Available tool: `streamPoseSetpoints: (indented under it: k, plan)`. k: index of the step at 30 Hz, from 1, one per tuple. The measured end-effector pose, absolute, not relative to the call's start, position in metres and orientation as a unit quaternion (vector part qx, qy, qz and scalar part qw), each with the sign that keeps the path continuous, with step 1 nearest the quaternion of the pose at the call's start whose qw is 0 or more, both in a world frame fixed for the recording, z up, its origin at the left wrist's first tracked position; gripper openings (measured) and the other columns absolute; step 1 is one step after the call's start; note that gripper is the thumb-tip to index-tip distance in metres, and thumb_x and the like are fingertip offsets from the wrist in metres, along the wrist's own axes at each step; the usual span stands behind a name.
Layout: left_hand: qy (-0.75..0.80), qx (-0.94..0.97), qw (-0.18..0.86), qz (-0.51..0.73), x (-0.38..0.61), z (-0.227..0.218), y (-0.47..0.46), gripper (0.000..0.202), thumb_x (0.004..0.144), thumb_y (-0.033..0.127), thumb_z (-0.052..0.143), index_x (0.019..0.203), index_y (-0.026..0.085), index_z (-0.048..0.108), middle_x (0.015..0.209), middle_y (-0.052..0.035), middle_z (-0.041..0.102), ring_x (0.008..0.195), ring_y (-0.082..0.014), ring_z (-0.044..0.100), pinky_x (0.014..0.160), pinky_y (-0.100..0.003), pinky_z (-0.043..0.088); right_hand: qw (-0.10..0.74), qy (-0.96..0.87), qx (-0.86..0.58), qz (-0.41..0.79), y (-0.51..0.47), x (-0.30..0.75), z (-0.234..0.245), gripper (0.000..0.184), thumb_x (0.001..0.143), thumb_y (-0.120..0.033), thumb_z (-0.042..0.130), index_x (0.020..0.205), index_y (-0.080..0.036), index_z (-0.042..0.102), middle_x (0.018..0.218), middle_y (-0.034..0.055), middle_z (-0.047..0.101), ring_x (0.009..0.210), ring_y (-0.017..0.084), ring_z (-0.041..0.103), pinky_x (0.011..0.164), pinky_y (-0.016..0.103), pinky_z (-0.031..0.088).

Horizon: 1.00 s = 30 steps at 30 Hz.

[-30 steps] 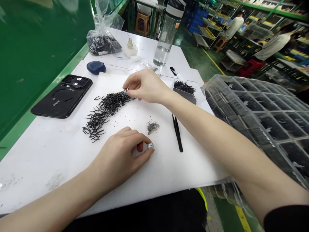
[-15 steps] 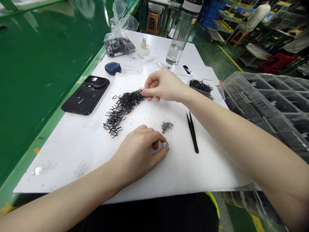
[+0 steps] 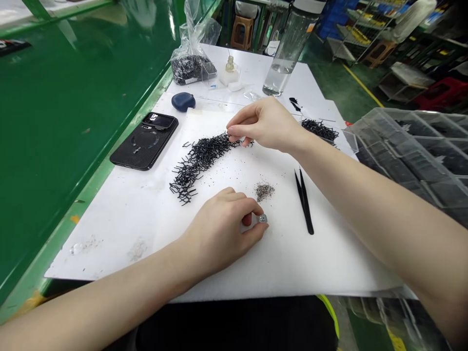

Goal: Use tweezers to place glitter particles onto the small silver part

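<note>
A small metal piece [image 3: 263, 219] sits pinched between the left hand's [image 3: 226, 229] thumb and forefinger, near a heap of grit [image 3: 263, 191]. Farther off, the right hand's [image 3: 272, 123] fingers draw close together at the black bent pieces [image 3: 206, 153]; I can't tell whether they grip one. Tweezers [image 3: 304, 207] lie rightward on the white surface [image 3: 292, 263].

Small silvery piece [image 3: 262, 219] — shiny, metal-looking. Thin black forked pieces [image 3: 204, 153] — faintly glossy. Slim black tweezers [image 3: 305, 207]: smooth, matt. Crinkled clear plastic bag [image 3: 188, 52], glossy. White tabletop [image 3: 120, 207] smooth.
</note>
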<state>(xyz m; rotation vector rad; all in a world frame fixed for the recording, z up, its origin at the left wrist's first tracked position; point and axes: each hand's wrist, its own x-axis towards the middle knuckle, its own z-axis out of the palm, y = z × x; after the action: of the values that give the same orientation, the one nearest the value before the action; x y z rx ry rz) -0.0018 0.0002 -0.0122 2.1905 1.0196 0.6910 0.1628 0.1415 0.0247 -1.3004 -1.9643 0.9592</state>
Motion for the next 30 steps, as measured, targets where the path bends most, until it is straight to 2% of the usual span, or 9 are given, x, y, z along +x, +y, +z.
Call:
streamPoseSetpoints:
  k: [6, 12, 14, 16, 19, 23, 27, 30]
  plan:
    - [0.379, 0.831, 0.303, 0.27, -0.0018, -0.0164, 0.0013, 0.005, 0.083, 0.018, 0.072, 0.088, 0.019, 0.075, 0.07, 0.0004, 0.068, 0.072, -0.0165, 0.058, 0.061, -0.026, 0.045, 0.29, -0.743, -0.495, 0.346, 0.139, 0.1659, 0.0233, 0.003, 0.089, -0.016, 0.072, 0.09, -0.018, 0.075, 0.074, 0.0059, 0.076, 0.07, 0.019, 0.074, 0.046, 0.026, 0.051]
    - [0.378, 0.833, 0.298, 0.272, -0.0015, -0.0174, 0.0016, 0.005, 0.083, 0.018, 0.072, 0.087, 0.019, 0.075, 0.07, 0.0001, 0.069, 0.072, -0.0166, 0.059, 0.063, -0.027, 0.047, 0.305, -0.736, -0.501, 0.338, 0.1402, 0.1681, 0.0208, 0.004, 0.091, -0.016, 0.069, 0.091, -0.019, 0.072, 0.085, 0.007, 0.078, 0.078, 0.02, 0.075, 0.054, 0.029, 0.057]
    - [0.378, 0.833, 0.299, 0.27, -0.0017, -0.0157, 0.0013, 0.005, 0.082, 0.017, 0.073, 0.087, 0.018, 0.075, 0.069, 0.0002, 0.069, 0.072, -0.0165, 0.059, 0.064, -0.027, 0.047, 0.32, -0.74, -0.498, 0.319, 0.1397, 0.1686, 0.0227, 0.007, 0.09, -0.014, 0.069, 0.092, -0.02, 0.072, 0.089, 0.0061, 0.078, 0.082, 0.021, 0.074, 0.06, 0.03, 0.058]
    - [0.381, 0.833, 0.301, 0.266, -0.0018, -0.0133, 0.0011, 0.006, 0.083, 0.016, 0.073, 0.088, 0.018, 0.075, 0.07, 0.0001, 0.069, 0.073, -0.0166, 0.059, 0.064, -0.026, 0.047, 0.333, -0.766, -0.48, 0.269, 0.1386, 0.169, 0.025, 0.01, 0.086, -0.014, 0.071, 0.089, -0.022, 0.074, 0.094, 0.0049, 0.079, 0.089, 0.021, 0.073, 0.073, 0.033, 0.059]
    - [0.387, 0.83, 0.303, 0.261, -0.0017, -0.0111, 0.0009, 0.008, 0.083, 0.015, 0.072, 0.09, 0.017, 0.075, 0.072, -0.0003, 0.07, 0.074, -0.0167, 0.059, 0.064, -0.026, 0.046, 0.337, -0.787, -0.469, 0.216, 0.1374, 0.1695, 0.0277, 0.01, 0.082, -0.014, 0.074, 0.083, -0.023, 0.079, 0.092, 0.0046, 0.08, 0.089, 0.02, 0.072, 0.084, 0.035, 0.057]
    - [0.386, 0.829, 0.303, 0.268, -0.0017, -0.0139, 0.0013, 0.006, 0.083, 0.016, 0.072, 0.088, 0.019, 0.075, 0.07, 0.0001, 0.069, 0.072, -0.0164, 0.058, 0.064, -0.026, 0.047, 0.325, -0.762, -0.499, 0.253, 0.1368, 0.1703, 0.0291, 0.009, 0.078, -0.015, 0.076, 0.083, -0.022, 0.079, 0.086, 0.0043, 0.08, 0.084, 0.021, 0.074, 0.08, 0.035, 0.058]
    - [0.384, 0.828, 0.301, 0.275, -0.0018, -0.0165, 0.002, 0.007, 0.083, 0.018, 0.072, 0.087, 0.02, 0.076, 0.07, 0.0, 0.069, 0.071, -0.0164, 0.058, 0.063, -0.027, 0.047, 0.31, -0.752, -0.517, 0.267, 0.1366, 0.1717, 0.0287, 0.009, 0.078, -0.015, 0.075, 0.083, -0.022, 0.077, 0.078, 0.0028, 0.078, 0.072, 0.02, 0.071, 0.07, 0.035, 0.056]
    - [0.385, 0.827, 0.302, 0.276, -0.0019, -0.0141, 0.0014, 0.007, 0.082, 0.017, 0.072, 0.087, 0.019, 0.077, 0.07, -0.0001, 0.069, 0.071, -0.0162, 0.059, 0.063, -0.027, 0.047, 0.324, -0.758, -0.501, 0.263, 0.1374, 0.1727, 0.0279, 0.011, 0.077, -0.01, 0.075, 0.078, -0.022, 0.075, 0.083, 0.0037, 0.078, 0.079, 0.02, 0.071, 0.076, 0.035, 0.057]
